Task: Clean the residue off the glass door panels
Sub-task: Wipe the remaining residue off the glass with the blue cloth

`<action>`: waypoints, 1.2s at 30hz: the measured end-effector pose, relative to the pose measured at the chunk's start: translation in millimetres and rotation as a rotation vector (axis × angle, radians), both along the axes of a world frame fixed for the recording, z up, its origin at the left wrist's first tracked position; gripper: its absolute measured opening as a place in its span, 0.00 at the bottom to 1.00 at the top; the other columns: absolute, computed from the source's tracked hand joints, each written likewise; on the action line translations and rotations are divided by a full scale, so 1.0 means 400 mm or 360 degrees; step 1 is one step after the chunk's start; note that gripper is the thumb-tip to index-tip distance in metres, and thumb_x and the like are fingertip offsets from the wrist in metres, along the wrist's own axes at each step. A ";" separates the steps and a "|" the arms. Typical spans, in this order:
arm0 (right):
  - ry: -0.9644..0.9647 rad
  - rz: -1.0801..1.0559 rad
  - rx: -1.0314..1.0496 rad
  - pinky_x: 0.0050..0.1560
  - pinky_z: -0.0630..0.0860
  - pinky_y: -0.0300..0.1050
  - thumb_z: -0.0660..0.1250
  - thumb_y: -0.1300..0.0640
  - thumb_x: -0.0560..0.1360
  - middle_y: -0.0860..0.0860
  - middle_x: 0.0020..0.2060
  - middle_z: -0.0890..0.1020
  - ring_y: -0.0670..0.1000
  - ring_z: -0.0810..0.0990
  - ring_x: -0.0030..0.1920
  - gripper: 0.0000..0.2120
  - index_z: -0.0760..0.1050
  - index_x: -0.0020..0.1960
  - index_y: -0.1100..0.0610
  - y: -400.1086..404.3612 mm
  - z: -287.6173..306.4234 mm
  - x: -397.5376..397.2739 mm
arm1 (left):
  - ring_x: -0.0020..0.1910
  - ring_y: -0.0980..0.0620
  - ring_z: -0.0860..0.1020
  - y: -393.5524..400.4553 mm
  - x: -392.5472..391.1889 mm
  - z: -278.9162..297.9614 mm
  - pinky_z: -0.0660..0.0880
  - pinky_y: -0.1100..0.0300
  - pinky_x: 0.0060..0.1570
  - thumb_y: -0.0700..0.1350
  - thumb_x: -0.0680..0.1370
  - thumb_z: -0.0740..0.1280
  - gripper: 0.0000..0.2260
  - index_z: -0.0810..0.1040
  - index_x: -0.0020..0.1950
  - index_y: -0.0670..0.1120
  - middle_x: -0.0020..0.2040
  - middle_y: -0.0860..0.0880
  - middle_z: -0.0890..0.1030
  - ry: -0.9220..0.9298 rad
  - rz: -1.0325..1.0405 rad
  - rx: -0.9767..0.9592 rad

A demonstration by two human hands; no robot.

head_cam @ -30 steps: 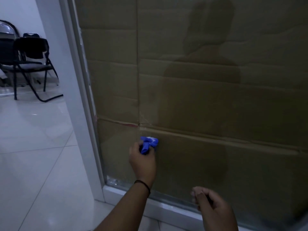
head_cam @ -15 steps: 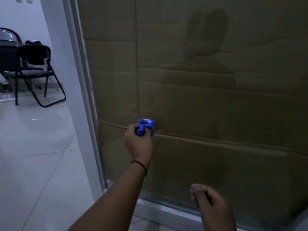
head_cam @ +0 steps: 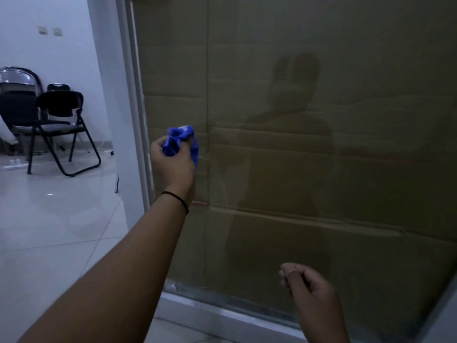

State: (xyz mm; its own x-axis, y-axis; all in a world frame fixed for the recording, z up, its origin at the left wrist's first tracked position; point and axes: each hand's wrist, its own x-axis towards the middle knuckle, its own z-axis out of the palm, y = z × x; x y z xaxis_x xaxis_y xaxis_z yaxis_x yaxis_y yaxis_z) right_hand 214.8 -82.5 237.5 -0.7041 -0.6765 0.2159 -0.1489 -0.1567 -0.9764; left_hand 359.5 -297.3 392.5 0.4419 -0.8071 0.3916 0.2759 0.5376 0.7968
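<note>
A large glass door panel [head_cam: 309,169] fills the right of the view, with brown cardboard behind it and a dim reflection of a person on it. My left hand [head_cam: 173,162] grips a crumpled blue cloth [head_cam: 181,141] and holds it against the glass near the panel's left edge, at mid height. My right hand [head_cam: 309,290] hovers low in front of the glass with fingers curled and thumb against the index finger; nothing shows in it. A faint pale smear lies on the glass just right of the cloth.
The white door frame [head_cam: 133,134] runs down the panel's left side, and a metal bottom rail [head_cam: 222,308] lies along the floor. Black folding chairs [head_cam: 57,129] stand at the back left on the glossy white tile floor [head_cam: 49,231].
My left hand has carried the blue cloth upward along the glass near the left edge. My right hand has stayed low with the same curl.
</note>
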 end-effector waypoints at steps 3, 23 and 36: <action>0.0025 0.0026 -0.0028 0.33 0.73 0.30 0.68 0.65 0.73 0.49 0.31 0.84 0.40 0.79 0.30 0.09 0.82 0.37 0.55 0.008 0.020 0.016 | 0.44 0.63 0.79 0.057 0.030 -0.017 0.74 0.70 0.42 0.45 0.73 0.74 0.13 0.74 0.52 0.47 0.48 0.51 0.79 0.0031 -0.0187 0.0013; 0.0248 0.0460 -0.0086 0.35 0.74 0.32 0.69 0.64 0.72 0.42 0.35 0.84 0.40 0.80 0.35 0.09 0.79 0.41 0.50 -0.033 0.165 0.186 | 0.43 0.44 0.80 0.385 0.037 -0.166 0.76 0.51 0.42 0.41 0.77 0.65 0.14 0.75 0.61 0.37 0.51 0.36 0.81 0.0450 -0.1375 0.0821; 0.0409 0.0393 0.0047 0.50 0.77 0.40 0.64 0.66 0.74 0.47 0.45 0.82 0.46 0.80 0.47 0.12 0.77 0.45 0.50 -0.169 0.168 0.164 | 0.53 0.40 0.81 0.262 0.134 -0.261 0.80 0.45 0.47 0.46 0.76 0.65 0.17 0.78 0.62 0.39 0.58 0.37 0.81 0.0419 -0.1823 0.1138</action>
State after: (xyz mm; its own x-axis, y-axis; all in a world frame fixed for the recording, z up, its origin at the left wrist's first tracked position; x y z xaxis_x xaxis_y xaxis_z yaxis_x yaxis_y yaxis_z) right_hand 280.4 -150.1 304.5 -0.4437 -0.8283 0.3422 -0.3512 -0.1906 -0.9167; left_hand 413.0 -192.6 288.0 -0.6052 -0.7557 -0.2502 0.4674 -0.5917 0.6568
